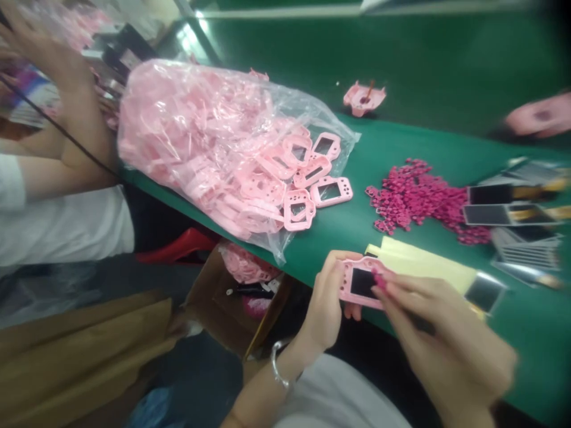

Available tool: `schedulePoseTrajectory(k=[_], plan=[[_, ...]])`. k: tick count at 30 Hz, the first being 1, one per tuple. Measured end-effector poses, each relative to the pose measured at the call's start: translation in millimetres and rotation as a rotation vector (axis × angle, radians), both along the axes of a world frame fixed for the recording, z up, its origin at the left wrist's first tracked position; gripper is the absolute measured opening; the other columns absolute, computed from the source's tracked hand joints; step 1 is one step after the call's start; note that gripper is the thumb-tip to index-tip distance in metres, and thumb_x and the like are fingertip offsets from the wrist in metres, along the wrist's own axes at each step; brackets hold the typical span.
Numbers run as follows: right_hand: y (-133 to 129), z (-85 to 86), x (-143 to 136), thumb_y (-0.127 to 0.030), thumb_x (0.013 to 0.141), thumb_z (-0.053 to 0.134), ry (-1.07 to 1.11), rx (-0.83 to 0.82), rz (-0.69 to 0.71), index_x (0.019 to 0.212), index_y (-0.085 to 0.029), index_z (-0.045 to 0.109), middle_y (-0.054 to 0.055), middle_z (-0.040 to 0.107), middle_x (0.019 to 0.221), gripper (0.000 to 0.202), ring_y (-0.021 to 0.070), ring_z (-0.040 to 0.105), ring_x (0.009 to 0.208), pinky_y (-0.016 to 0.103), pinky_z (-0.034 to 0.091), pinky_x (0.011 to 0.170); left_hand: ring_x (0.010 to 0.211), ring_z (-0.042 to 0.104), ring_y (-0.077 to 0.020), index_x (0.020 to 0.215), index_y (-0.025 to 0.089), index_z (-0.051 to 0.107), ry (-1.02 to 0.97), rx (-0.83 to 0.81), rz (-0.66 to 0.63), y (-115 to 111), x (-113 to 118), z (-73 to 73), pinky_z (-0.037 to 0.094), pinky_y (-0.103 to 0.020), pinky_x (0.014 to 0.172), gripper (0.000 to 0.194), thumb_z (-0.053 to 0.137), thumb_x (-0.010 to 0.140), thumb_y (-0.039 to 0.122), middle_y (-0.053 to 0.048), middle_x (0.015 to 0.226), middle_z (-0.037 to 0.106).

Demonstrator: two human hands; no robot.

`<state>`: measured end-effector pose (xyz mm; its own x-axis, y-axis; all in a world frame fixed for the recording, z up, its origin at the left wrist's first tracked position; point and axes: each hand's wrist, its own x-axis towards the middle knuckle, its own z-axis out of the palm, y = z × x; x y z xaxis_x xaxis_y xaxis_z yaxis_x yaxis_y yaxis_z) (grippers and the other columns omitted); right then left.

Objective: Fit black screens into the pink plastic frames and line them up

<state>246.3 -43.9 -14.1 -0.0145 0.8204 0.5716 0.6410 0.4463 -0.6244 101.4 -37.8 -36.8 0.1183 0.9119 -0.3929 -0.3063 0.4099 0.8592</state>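
A pink camera-shaped shell [363,300] with a dark screen in its window is held in my left hand [328,300], fingers wrapped round its left end. My right hand [441,333] pinches a small magenta piece [379,278] over the right side of the shell. Just behind them lie yellow sheets [423,264] on the green table [352,232], and a loose screen [486,292] is beside my right hand. Farther back is a pile of magenta pieces [414,196].
A large clear bag of pink shells [191,131] fills the table's left part. Screens with ribbon cables [488,214] lie at the right. Beyond sits a pink part [363,98]. Below stands a cardboard box [214,303]; another person's arm [84,119] is at upper left.
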Motion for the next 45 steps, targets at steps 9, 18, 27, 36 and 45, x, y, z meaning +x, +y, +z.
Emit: schedulePoseTrajectory(k=[9,18,27,36,45], plan=[[-26,9.3,15,0.000,0.096,0.062,-0.211,-0.152,0.295,0.112,-0.011,0.070,0.006,0.074,0.115,0.021,0.0193,0.062,0.104,0.036,0.049,0.098,0.052,0.049,-0.0099,0.114,0.017,0.059,-0.010,-0.038,-0.125,-17,18,12.4,0.037,-0.020,0.047,0.052,0.031,0.107,0.061,0.000,0.072,0.058],[-51,17.0,34,-0.007,0.097,0.063,-0.167,-0.124,0.064,0.114,-0.019,0.072,0.004,0.076,0.118,0.022,0.0213,0.064,0.106,0.043,0.045,0.102,0.055,0.050,-0.0104,0.125,0.018,0.052,0.067,0.053,-0.183,-18,19,23.9,0.043,-0.020,0.053,0.028,0.047,0.105,0.036,0.004,0.068,0.056],[-77,-36.5,94,-0.036,0.104,0.060,-0.444,-0.266,-0.386,0.119,-0.014,0.072,0.010,0.071,0.106,0.029,0.0223,0.065,0.093,0.033,0.053,0.078,0.057,0.056,-0.0123,0.138,0.017,0.040,-0.021,0.082,-0.225,-9,8,4.0,0.046,-0.020,0.048,0.038,0.047,0.106,0.036,0.002,0.072,0.060],[-88,-52.1,104,-0.030,0.098,0.069,-0.421,-0.207,-0.410,0.124,-0.019,0.072,0.008,0.072,0.110,0.029,0.0224,0.068,0.097,0.035,0.055,0.087,0.052,0.054,-0.0120,0.137,0.014,0.048,-0.084,-0.036,-0.358,-15,25,0.1,0.042,-0.020,0.050,0.044,0.050,0.095,0.025,0.003,0.063,0.059],[-79,-56.0,109,-0.022,0.092,0.075,-0.008,-0.060,-0.661,0.089,-0.017,0.071,0.006,0.070,0.092,0.007,0.0210,0.069,0.086,0.035,0.054,0.080,0.051,0.052,-0.0115,0.133,0.017,0.054,0.220,0.041,-0.447,-14,49,-14.4,0.043,-0.021,0.056,0.031,0.043,0.104,0.026,0.006,0.060,0.055]])
